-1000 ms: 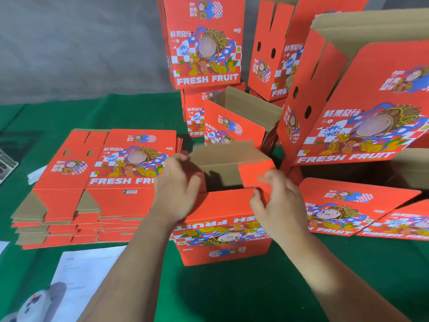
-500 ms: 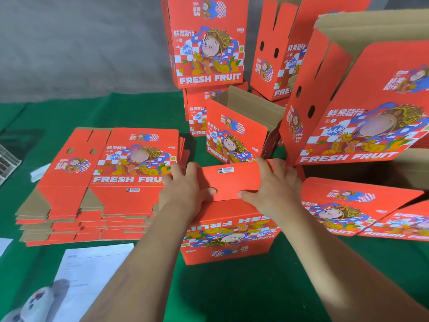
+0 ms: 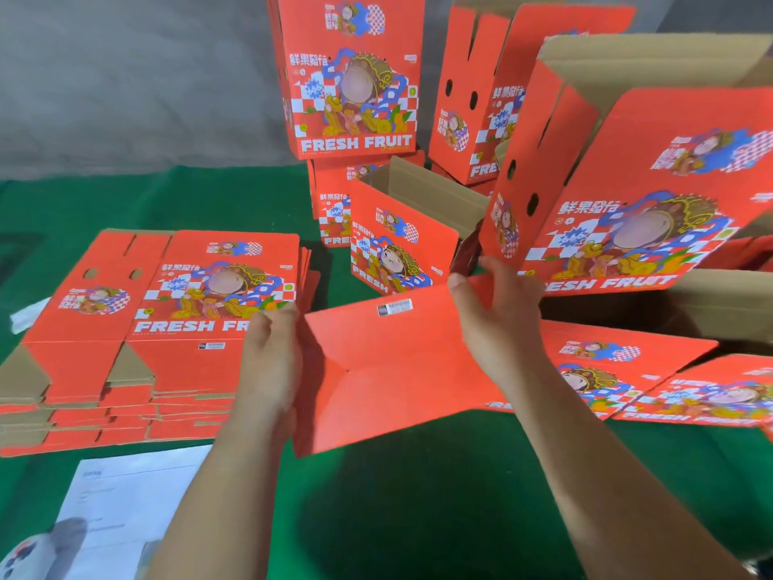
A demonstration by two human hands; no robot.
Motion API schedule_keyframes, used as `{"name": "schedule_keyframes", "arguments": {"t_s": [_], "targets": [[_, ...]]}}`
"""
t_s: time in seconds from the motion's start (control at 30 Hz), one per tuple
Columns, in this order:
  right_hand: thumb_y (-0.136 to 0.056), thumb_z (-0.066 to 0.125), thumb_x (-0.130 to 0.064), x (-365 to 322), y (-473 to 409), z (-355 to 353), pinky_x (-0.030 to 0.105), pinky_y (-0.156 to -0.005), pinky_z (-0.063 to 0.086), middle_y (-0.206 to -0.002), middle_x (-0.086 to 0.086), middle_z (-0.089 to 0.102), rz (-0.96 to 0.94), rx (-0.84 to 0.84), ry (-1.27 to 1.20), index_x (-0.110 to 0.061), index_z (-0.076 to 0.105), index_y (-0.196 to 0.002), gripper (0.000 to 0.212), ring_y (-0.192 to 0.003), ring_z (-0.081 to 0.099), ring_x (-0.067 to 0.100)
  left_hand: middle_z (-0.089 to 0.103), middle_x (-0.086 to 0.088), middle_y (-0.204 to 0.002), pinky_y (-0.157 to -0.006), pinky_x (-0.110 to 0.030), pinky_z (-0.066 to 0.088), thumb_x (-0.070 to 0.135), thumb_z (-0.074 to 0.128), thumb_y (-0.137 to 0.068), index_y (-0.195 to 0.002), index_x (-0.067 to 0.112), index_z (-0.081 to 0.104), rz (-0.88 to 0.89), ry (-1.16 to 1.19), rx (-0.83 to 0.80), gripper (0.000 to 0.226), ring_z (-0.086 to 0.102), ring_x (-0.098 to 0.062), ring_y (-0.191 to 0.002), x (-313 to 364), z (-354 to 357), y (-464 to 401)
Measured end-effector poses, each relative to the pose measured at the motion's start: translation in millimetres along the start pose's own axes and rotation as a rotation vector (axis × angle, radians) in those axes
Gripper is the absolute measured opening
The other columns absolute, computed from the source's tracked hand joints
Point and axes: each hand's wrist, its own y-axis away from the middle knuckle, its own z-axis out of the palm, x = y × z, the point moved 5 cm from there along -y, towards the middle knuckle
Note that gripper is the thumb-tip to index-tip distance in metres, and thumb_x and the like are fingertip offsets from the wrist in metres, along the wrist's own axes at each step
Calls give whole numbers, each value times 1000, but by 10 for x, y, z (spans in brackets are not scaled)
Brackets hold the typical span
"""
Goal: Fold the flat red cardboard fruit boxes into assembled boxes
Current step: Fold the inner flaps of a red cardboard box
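Note:
In the middle of the green table I hold a red cardboard fruit box (image 3: 393, 370) tipped toward me, its plain red bottom flaps facing up with a small barcode label near the far edge. My left hand (image 3: 272, 362) grips its left side. On the far right corner my right hand (image 3: 497, 311) holds the flap, thumb on top. A stack of flat red box blanks (image 3: 167, 320) lies to the left.
Assembled and half-folded red boxes (image 3: 355, 77) stand at the back and right, one large open box (image 3: 636, 190) leaning close above my right hand. More flat printed panels (image 3: 627, 370) lie at the right. A white paper sheet (image 3: 121, 504) lies near the front left.
The box's brown inside was open a second ago; the bottom flaps have been folded shut and the box has tipped toward me. Both hands moved apart to its sides.

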Motion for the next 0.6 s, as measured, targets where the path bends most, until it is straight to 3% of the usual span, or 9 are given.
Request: {"name": "schedule_keyframes", "arguments": {"t_s": [0.07,0.13,0.23,0.3,0.33,0.4,0.47,0.53,0.6], "targets": [[-84,61,-61,-99,-16,-86,28,-104,39,-118,-4,40,-18,144,-147,-23,60,-131,60,-110,47,9,57,5,-76,-58,-21,45,21,52,-102,-101,23,58,70,162,64,6,50,-14,-68,81,-17,72],[-83,65,-57,-118,-11,-96,29,-105,40,-118,-4,42,-10,213,-222,-18,59,-132,62,-112,49,12,66,3,-98,-73,-20,50,3,47,-100,-120,20,55,167,401,36,27,64,-6,-79,139,-46,126],[-85,70,-48,-62,-22,-5,33,-95,51,-121,2,61,105,162,-346,-17,61,-135,60,-108,61,14,61,5,-137,-76,-19,57,-9,43,-82,-143,15,48,277,624,-75,66,70,1,-105,151,-31,129],[-89,74,-38,-21,-52,48,30,-75,52,-110,2,71,178,128,-415,-16,67,-128,45,-85,66,7,59,5,-136,-70,-24,59,-3,43,-83,-151,21,45,208,582,-72,72,71,-2,-105,116,-56,56],[-90,75,-36,-5,-76,55,28,-72,49,-106,2,73,185,112,-416,-15,69,-126,41,-79,64,6,63,4,-128,-64,-31,59,5,46,-86,-152,24,47,98,528,-98,68,72,-12,-99,73,-74,-3],[-92,74,-34,19,-97,60,26,-72,49,-105,0,73,141,74,-405,-16,70,-125,39,-81,65,6,73,-3,-116,-66,-38,56,28,56,-88,-142,25,62,-235,371,-294,54,71,-27,-90,-41,-58,-78],[-93,74,-33,-3,-92,80,20,-76,52,-113,-2,72,63,37,-375,-19,67,-130,41,-93,68,5,77,-6,-115,-77,-48,60,44,62,-98,-139,26,64,-411,156,-471,45,75,-26,-87,-161,-98,-86],[-93,75,-32,-40,-127,100,20,-86,54,-121,-2,71,11,25,-389,-22,64,-134,44,-104,68,6,78,-9,-116,-77,-61,60,49,68,-94,-138,29,57,-346,48,-449,49,77,-28,-89,-170,-147,-136],[-92,75,-33,-125,-211,101,30,-95,56,-123,0,70,-20,8,-435,-22,63,-136,46,-109,68,10,77,-9,-119,-69,-59,61,46,70,-91,-135,32,55,-186,119,-393,48,78,-29,-94,-65,-135,-200]]}}
